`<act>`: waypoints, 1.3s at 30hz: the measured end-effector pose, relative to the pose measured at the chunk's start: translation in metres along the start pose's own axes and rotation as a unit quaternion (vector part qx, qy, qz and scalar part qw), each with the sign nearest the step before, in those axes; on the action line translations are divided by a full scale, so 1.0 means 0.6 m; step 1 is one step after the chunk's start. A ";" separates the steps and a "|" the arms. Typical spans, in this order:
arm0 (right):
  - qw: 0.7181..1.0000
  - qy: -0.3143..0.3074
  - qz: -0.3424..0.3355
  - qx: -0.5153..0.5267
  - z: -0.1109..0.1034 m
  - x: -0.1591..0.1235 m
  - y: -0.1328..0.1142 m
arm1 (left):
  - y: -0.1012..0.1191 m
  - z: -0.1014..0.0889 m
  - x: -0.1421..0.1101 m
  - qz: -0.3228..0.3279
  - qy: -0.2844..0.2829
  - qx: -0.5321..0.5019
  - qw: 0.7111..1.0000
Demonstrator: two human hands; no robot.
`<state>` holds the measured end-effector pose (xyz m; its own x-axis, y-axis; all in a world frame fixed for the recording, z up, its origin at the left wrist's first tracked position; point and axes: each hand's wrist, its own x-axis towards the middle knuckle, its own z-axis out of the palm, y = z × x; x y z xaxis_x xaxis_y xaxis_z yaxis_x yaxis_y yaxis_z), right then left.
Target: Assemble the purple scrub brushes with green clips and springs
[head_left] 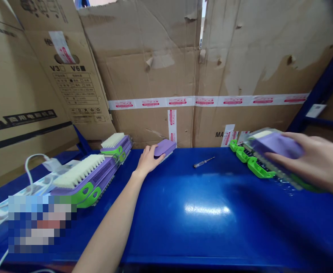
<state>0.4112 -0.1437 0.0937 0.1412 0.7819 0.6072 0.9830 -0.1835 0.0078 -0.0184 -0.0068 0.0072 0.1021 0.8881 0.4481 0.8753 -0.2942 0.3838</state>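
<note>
My left hand (150, 157) is closed on a purple brush head (166, 147), which lies bristles down at the back of the blue table. At the right, my right hand (311, 151) grips another purple brush head (280, 143), slightly blurred, above a clear plastic part. Several bright green handle-like pieces (258, 168) lie just left of and below that hand. On the left stand purple and green brushes with pale bristles facing up: a nearer stack (82, 178) and a farther one (116, 144).
A small screwdriver (204, 162) with a clear handle lies on the blue table (166, 227) between my hands. White cables and a power strip (45, 182) run along the left side. Cardboard sheets (155, 76) wall off the back and left; a blue metal post (316, 83) rises at right.
</note>
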 end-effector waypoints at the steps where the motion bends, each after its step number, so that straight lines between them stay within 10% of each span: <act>1: 0.999 -0.030 -0.027 0.024 -0.009 0.002 -0.040 | 0.000 0.000 0.000 0.000 0.001 0.010 1.000; 10: 0.947 -0.200 -0.223 0.118 0.024 -0.029 -0.309 | 0.007 0.006 0.001 -0.057 0.027 -0.025 0.998; 20: 0.946 -0.226 -0.186 0.142 0.061 -0.012 -0.431 | -0.010 -0.007 0.022 -0.237 0.185 -0.267 0.916; 25: 0.944 -0.145 -0.046 0.292 0.103 0.040 -0.448 | 0.010 -0.024 0.029 -0.216 0.208 -0.497 0.814; 30: 0.824 -0.063 0.015 0.563 0.116 0.085 -0.417 | 0.051 -0.029 0.023 -0.159 0.117 -0.596 0.779; 35: 0.683 -0.276 0.018 0.676 0.089 0.083 -0.341 | 0.097 -0.035 0.004 -0.092 0.012 -0.605 0.791; 39: 0.669 -0.373 -0.034 0.643 0.073 0.040 -0.282 | 0.116 -0.037 -0.006 -0.047 -0.042 -0.610 0.790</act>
<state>0.2532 -0.0677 0.0722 -0.3606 0.9299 0.0721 0.2119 0.1570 -0.9646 0.0316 -0.0385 0.0503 0.1394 0.9314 0.3363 -0.2215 -0.3017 0.9273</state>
